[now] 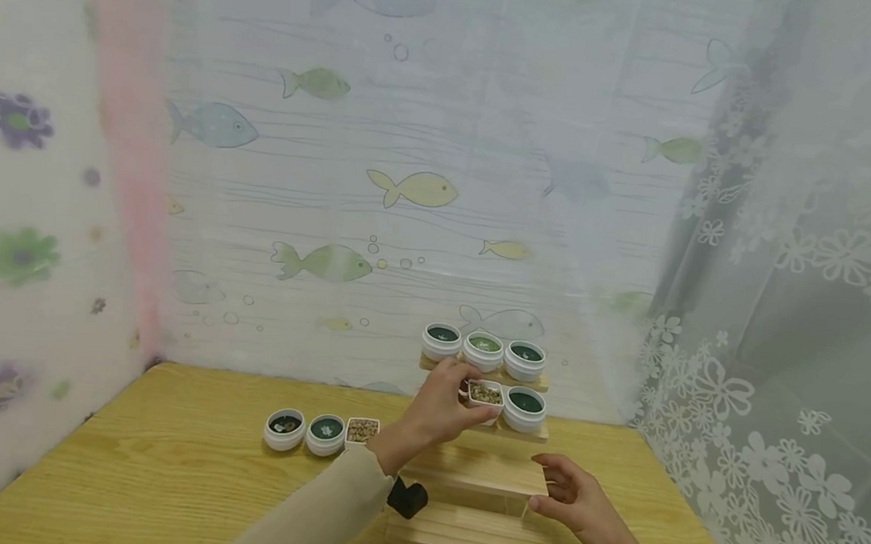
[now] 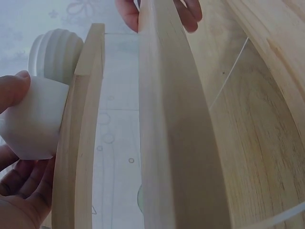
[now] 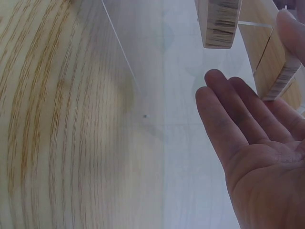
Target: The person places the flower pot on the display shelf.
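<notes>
My left hand (image 1: 438,405) holds a small white square pot (image 1: 486,394) of brown granules between thumb and fingers, on the second-highest step (image 1: 523,432) of a wooden tiered stand. In the left wrist view the white pot (image 2: 35,119) stands against that board, beside a ribbed round pot (image 2: 56,55). A round white pot of dark green filling (image 1: 524,409) is to its right. My right hand (image 1: 579,501) is at the right end of the step below (image 1: 476,470), its fingers (image 3: 231,112) extended in the right wrist view. Whether it touches the board is unclear.
Three round white pots (image 1: 482,351) line the top step. Left of the stand, two round pots (image 1: 326,434) and a square pot of granules (image 1: 362,431) sit on the wooden table (image 1: 170,447). The lowest step (image 1: 468,534) is nearest. A fish-patterned curtain (image 1: 424,221) hangs behind.
</notes>
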The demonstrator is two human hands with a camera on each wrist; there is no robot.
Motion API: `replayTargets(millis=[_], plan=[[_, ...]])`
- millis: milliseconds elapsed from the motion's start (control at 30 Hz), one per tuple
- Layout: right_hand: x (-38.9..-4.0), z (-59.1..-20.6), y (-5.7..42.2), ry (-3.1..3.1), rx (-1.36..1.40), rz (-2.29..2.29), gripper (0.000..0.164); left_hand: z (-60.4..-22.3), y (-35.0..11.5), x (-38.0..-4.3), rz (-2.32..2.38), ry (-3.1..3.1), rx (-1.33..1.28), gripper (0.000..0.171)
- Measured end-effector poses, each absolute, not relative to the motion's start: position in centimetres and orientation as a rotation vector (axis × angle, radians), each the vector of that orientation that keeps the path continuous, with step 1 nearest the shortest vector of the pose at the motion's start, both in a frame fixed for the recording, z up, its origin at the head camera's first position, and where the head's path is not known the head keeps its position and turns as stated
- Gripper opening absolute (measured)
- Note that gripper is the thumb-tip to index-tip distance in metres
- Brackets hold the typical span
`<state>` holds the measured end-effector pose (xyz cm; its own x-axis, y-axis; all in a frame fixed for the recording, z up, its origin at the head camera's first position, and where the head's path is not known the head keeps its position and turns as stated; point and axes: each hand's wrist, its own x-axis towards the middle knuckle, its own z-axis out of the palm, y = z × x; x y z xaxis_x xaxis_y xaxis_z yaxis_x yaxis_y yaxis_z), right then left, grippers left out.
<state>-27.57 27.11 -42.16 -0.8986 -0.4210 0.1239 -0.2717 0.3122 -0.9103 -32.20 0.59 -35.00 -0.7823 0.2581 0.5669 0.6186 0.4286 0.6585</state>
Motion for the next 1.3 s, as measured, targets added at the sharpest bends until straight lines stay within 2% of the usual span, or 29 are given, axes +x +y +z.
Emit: replayTargets(millis=[733, 1300], plan=[[-27.6, -42.2, 27.1, 2.424, -0.642, -1.650, 0.063, -35.2, 0.4, -32.0, -1.300, -2.308, -0.712, 0.050], [-27.5, -42.1, 27.2, 2.449, -0.627, -1.625, 0.063, -35.7, -4.4, -29.4, -1.233, -2.204, -0.798, 0.048]])
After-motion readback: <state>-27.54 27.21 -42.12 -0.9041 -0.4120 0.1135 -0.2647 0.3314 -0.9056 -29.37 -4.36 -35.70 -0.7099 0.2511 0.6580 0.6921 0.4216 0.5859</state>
